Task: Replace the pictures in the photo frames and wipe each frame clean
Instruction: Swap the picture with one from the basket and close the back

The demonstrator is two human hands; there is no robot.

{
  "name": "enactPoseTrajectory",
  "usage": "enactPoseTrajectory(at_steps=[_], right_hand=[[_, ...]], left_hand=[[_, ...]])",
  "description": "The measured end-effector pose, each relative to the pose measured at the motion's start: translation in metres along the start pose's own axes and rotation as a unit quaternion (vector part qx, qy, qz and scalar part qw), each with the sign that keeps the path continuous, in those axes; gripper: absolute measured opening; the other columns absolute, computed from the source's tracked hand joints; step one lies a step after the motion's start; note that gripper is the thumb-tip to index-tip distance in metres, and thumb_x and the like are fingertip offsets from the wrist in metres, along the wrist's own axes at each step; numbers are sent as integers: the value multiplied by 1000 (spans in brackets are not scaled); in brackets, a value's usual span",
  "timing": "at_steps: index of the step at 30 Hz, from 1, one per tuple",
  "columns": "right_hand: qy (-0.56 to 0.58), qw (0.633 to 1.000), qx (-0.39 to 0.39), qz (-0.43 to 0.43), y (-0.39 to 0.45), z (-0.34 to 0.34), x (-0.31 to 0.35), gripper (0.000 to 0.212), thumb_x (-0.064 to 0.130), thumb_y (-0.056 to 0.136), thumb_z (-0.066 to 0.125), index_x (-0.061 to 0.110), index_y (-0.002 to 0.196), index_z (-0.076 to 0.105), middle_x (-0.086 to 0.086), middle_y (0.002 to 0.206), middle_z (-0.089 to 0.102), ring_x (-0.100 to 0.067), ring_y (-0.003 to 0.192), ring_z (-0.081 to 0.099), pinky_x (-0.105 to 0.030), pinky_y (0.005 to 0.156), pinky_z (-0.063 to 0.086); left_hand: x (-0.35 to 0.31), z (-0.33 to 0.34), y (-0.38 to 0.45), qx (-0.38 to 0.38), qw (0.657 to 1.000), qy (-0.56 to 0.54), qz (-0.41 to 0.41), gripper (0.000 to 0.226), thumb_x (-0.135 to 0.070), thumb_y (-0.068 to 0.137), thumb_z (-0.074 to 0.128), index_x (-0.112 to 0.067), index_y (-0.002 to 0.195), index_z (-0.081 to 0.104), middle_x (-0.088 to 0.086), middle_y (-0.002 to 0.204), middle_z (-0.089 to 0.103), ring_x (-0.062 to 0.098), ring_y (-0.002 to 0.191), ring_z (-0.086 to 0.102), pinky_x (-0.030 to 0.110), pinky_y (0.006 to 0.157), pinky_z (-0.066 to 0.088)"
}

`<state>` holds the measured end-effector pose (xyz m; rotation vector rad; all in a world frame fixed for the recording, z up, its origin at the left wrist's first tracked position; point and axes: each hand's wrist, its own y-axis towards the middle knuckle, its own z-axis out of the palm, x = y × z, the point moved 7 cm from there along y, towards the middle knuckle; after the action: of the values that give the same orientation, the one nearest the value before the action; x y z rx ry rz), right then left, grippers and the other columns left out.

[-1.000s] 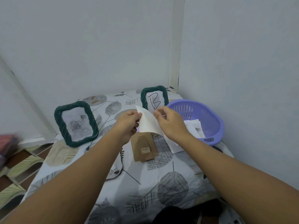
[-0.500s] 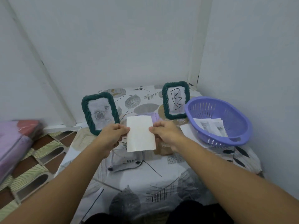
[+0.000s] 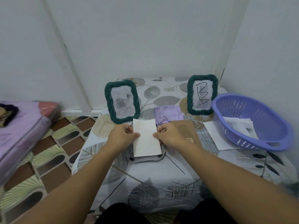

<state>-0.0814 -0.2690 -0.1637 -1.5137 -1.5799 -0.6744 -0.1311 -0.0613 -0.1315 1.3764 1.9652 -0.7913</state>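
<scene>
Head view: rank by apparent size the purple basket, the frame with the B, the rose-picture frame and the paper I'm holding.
1. purple basket, clearly largest.
2-4. rose-picture frame, frame with the B and held paper look alike; the paper is nearer the camera, so no ranking.

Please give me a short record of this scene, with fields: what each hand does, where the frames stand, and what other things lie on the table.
left hand: pinches the left edge of the white sheet
right hand: pinches the right edge of the same sheet
sheet: held above a grey frame lying flat on the table
upright frames: two green frames, one with a rose picture, one with a letter B
backing board: brown, lying flat by the right hand
cloth: purple, between the green frames
basket: purple, on the right, papers inside
</scene>
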Motion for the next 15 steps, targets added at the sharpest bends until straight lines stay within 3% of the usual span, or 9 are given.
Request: enactPoseTrajectory(at_steps=[3, 7, 15], right_hand=[[-52, 998, -4, -19, 0, 0, 6, 18, 28, 87, 79, 24, 79, 63, 5, 82, 69, -17, 83, 67, -33, 82, 55], [-79, 996, -4, -30, -2, 1, 9, 16, 28, 86, 80, 18, 91, 68, 8, 80, 66, -12, 78, 63, -30, 78, 52], [-101, 994, -11, -29, -1, 7, 5, 17, 28, 81, 82, 21, 89, 69, 9, 76, 67, -10, 74, 62, -25, 68, 47]], left_hand=[[1, 0, 2, -13, 999, 37, 16, 25, -32, 87, 80, -10, 87, 68, -1, 85, 69, 17, 79, 61, 33, 72, 50], [10, 0, 3, -8, 999, 37, 7, 21, -32, 87, 81, -16, 90, 68, -3, 88, 70, 13, 80, 62, 28, 63, 45], [21, 0, 3, -15, 1000, 13, 6, 20, -31, 84, 84, -24, 88, 66, -2, 84, 70, 11, 77, 64, 28, 62, 44]])
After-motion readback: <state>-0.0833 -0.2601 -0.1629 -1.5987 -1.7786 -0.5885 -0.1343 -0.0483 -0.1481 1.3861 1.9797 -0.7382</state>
